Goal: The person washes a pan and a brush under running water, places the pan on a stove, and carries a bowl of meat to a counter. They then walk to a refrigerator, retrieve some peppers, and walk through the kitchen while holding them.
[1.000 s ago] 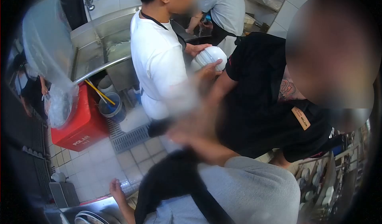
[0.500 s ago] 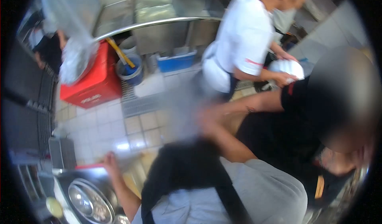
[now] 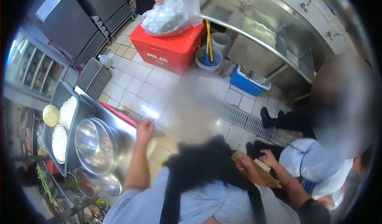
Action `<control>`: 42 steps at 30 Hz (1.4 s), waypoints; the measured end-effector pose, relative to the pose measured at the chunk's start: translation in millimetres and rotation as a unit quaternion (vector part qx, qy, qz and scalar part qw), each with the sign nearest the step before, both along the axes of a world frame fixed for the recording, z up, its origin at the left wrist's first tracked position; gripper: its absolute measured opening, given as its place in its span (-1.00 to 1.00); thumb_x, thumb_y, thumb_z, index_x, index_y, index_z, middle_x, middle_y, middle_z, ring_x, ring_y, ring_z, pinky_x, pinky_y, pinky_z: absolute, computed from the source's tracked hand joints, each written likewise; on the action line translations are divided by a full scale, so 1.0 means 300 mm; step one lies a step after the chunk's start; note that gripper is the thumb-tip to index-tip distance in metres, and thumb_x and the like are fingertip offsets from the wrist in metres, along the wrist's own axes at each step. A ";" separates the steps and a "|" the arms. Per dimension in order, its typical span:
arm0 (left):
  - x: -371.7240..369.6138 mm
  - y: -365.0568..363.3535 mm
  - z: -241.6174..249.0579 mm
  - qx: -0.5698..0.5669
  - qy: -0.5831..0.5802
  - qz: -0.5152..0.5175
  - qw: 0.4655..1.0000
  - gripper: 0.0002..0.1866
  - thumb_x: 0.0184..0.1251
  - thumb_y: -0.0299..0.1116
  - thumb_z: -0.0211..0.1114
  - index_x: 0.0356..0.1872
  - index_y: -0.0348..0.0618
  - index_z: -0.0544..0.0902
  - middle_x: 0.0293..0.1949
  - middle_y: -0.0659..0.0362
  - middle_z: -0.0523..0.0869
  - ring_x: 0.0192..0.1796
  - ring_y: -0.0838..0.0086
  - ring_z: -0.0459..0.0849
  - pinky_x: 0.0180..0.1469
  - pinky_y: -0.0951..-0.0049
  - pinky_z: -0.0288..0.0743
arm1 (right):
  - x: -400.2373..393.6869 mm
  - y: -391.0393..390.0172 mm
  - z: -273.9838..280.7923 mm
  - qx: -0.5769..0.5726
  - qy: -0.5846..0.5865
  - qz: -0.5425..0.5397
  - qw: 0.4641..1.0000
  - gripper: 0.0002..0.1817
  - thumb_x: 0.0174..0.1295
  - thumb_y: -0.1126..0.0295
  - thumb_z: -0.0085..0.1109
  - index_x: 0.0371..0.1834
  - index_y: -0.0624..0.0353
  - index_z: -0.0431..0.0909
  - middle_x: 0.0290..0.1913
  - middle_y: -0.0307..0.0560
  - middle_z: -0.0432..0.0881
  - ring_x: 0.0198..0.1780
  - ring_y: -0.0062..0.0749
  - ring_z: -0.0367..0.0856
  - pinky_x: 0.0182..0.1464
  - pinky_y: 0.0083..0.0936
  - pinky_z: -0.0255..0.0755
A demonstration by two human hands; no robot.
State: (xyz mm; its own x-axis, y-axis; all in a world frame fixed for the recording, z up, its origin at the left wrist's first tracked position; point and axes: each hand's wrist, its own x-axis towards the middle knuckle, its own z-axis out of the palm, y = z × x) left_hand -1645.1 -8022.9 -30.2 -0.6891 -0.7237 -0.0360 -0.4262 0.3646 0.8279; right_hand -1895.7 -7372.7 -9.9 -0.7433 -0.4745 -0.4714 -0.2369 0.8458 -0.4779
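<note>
My left hand (image 3: 145, 131) is curled closed beside the steel counter (image 3: 126, 135), near a red edge (image 3: 118, 113); nothing shows in its fingers. My right hand (image 3: 247, 166) is closed in front of my body at the right, against a brown surface; what it holds, if anything, I cannot make out. Close to it is a co-worker's bare hand (image 3: 269, 158), its fingers bent. On the counter stand large nested steel bowls (image 3: 95, 144), with smaller bowls (image 3: 109, 185) below them. A grey tub (image 3: 73, 122) holds white contents and a yellowish bowl (image 3: 51, 115).
A red cooler (image 3: 167, 52) carries a clear plastic bag (image 3: 166, 16). Beside it are a bucket (image 3: 208, 60) with yellow handles, a blue bin (image 3: 248, 82) and steel sinks (image 3: 258, 31). A grey crate (image 3: 93, 78) stands on the tiled floor. Co-workers are at the right; another person is beyond the cooler.
The view has swung to the left, showing more counter and sinks. The co-workers now appear farther right and lower. My right hand, blurred or hidden before, now shows.
</note>
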 end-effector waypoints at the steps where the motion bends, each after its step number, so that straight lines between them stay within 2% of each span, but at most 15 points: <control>1: -0.012 -0.002 0.003 0.013 -0.014 0.008 1.000 -0.83 0.27 -0.43 0.29 -0.19 -0.30 0.66 -0.40 0.22 0.70 -0.32 0.61 0.60 -0.22 0.56 0.48 | -0.010 0.050 -0.024 -0.007 -0.025 -0.042 0.999 -0.54 -0.01 0.41 0.35 0.00 0.31 0.53 -0.09 0.18 0.54 -0.17 -0.22 0.65 -0.09 -0.35 0.52; 5: -0.062 0.018 0.041 0.012 -0.077 0.043 0.996 -0.79 0.26 -0.33 0.29 -0.18 -0.23 0.67 -0.36 0.17 0.73 -0.32 0.53 0.66 -0.21 0.50 0.52 | -0.047 0.319 -0.194 0.060 0.003 -0.057 0.997 -0.50 -0.08 0.40 0.35 0.00 0.30 0.54 0.04 0.17 0.54 0.03 -0.12 0.57 0.10 -0.26 0.43; 6: -0.087 0.032 0.075 -0.035 -0.145 0.051 0.988 -0.77 0.25 -0.27 0.29 -0.17 -0.19 0.67 -0.33 0.15 0.74 -0.30 0.45 0.69 -0.19 0.45 0.53 | -0.122 0.530 -0.510 -0.214 -0.242 -0.148 0.935 -0.39 0.03 0.23 0.26 0.16 0.28 0.42 0.19 0.18 0.43 0.18 -0.14 0.46 0.23 -0.30 0.33; 7: -0.098 0.044 0.099 -0.079 -0.214 0.058 0.972 -0.74 0.24 -0.22 0.28 -0.16 -0.14 0.68 -0.29 0.13 0.75 -0.29 0.37 0.71 -0.17 0.40 0.55 | -0.191 0.711 -0.786 -0.388 -0.488 -0.267 0.735 -0.27 0.14 0.06 0.16 0.32 0.27 0.30 0.34 0.18 0.32 0.33 -0.16 0.36 0.36 -0.34 0.23; 8: -0.094 0.042 0.067 -0.085 -0.245 0.057 0.964 -0.71 0.22 -0.14 0.27 -0.13 -0.05 0.68 -0.20 0.11 0.74 -0.20 0.24 0.71 -0.10 0.32 0.55 | -0.197 0.418 -0.724 -0.266 -0.391 -0.297 0.830 -0.24 0.25 0.01 -0.03 0.43 0.23 0.12 0.39 0.01 0.28 0.40 -0.26 0.26 0.44 -0.34 0.10; 10: -0.102 0.043 0.026 -0.079 -0.240 0.088 0.964 -0.71 0.23 -0.18 0.27 -0.12 -0.10 0.67 -0.19 0.09 0.74 -0.18 0.27 0.71 -0.08 0.33 0.55 | -0.282 -0.187 -0.505 -0.087 -0.311 -0.142 0.936 -0.66 0.13 0.25 0.12 -0.11 0.22 0.42 -0.18 0.04 0.47 -0.06 -0.21 0.48 0.00 -0.26 0.34; 11: -0.106 0.040 0.008 -0.073 -0.238 0.099 0.963 -0.71 0.24 -0.21 0.27 -0.11 -0.15 0.66 -0.19 0.07 0.74 -0.17 0.30 0.71 -0.06 0.35 0.54 | -0.322 -0.515 -0.366 0.002 -0.266 -0.060 0.962 -0.85 0.07 0.36 0.19 -0.38 0.21 0.57 -0.46 0.05 0.56 -0.29 -0.19 0.59 -0.23 -0.22 0.46; 13: -0.105 0.035 -0.052 -0.015 -0.180 0.137 0.974 -0.71 0.25 -0.25 0.27 -0.10 -0.20 0.65 -0.19 0.05 0.74 -0.15 0.33 0.70 -0.04 0.36 0.53 | -0.558 -0.569 -0.586 0.079 -0.035 0.340 0.936 -0.81 0.11 0.30 0.19 -0.41 0.22 0.61 -0.60 -0.02 0.54 -0.48 -0.22 0.57 -0.37 -0.21 0.44; 15: -0.105 0.061 -0.058 0.047 -0.115 0.174 0.977 -0.71 0.26 -0.29 0.27 -0.08 -0.25 0.64 -0.18 0.03 0.74 -0.13 0.37 0.69 -0.02 0.37 0.51 | -0.692 -0.745 -0.462 0.009 -0.210 -0.052 0.976 -0.76 0.15 0.26 0.16 -0.34 0.24 0.63 -0.54 0.01 0.58 -0.51 -0.24 0.57 -0.43 -0.27 0.44; 19: -0.135 0.062 -0.038 0.081 -0.100 0.185 0.974 -0.72 0.28 -0.33 0.27 -0.07 -0.28 0.63 -0.20 0.08 0.72 -0.14 0.44 0.65 -0.02 0.43 0.49 | -0.896 -1.140 -0.321 -0.125 -0.188 -0.085 0.970 -0.76 0.22 0.28 0.13 -0.22 0.25 0.61 -0.39 -0.06 0.63 -0.49 -0.38 0.58 -0.49 -0.46 0.44; 26: -0.273 -0.172 -0.038 0.163 -0.033 0.246 0.955 -0.73 0.27 -0.31 0.30 -0.08 -0.24 0.65 -0.24 0.13 0.71 -0.19 0.47 0.64 -0.07 0.44 0.50 | -0.859 -1.777 -0.093 -0.145 -0.245 -0.023 0.958 -0.75 0.25 0.27 0.17 -0.14 0.21 0.58 -0.35 -0.18 0.60 -0.49 -0.51 0.55 -0.51 -0.59 0.41; 29: -0.314 -0.358 -0.158 0.034 -0.072 0.159 0.984 -0.72 0.27 -0.29 0.30 -0.08 -0.23 0.65 -0.22 0.10 0.72 -0.19 0.45 0.64 -0.09 0.43 0.52 | -0.870 -1.806 -0.175 -0.086 -0.236 0.024 0.968 -0.75 0.25 0.28 0.16 -0.13 0.22 0.58 -0.35 -0.16 0.60 -0.49 -0.45 0.55 -0.50 -0.56 0.42; 32: -0.401 -0.548 0.002 0.115 0.029 0.186 0.975 -0.71 0.26 -0.28 0.30 -0.08 -0.22 0.65 -0.20 0.08 0.72 -0.19 0.43 0.65 -0.08 0.42 0.53 | -0.887 -1.778 -0.240 -0.001 -0.206 0.060 0.977 -0.71 0.29 0.25 0.08 -0.10 0.23 0.59 -0.37 -0.12 0.60 -0.46 -0.42 0.55 -0.47 -0.49 0.46; 35: -0.424 -0.718 0.010 0.102 0.034 0.184 0.977 -0.71 0.26 -0.27 0.30 -0.08 -0.21 0.65 -0.21 0.09 0.72 -0.20 0.44 0.65 -0.08 0.41 0.53 | -0.963 -1.726 -0.310 0.114 -0.027 0.384 0.916 -0.71 0.29 0.23 0.04 -0.19 0.24 0.59 -0.37 -0.10 0.59 -0.46 -0.36 0.55 -0.41 -0.33 0.48; 42: -0.441 -1.036 0.041 0.172 0.071 0.259 0.948 -0.70 0.26 -0.25 0.29 -0.08 -0.21 0.64 -0.19 0.04 0.72 -0.16 0.37 0.67 -0.05 0.39 0.53 | -1.096 -2.039 -0.297 0.097 -0.167 0.181 0.964 -0.75 0.27 0.26 0.03 -0.24 0.21 0.59 -0.40 -0.10 0.59 -0.46 -0.31 0.56 -0.39 -0.27 0.47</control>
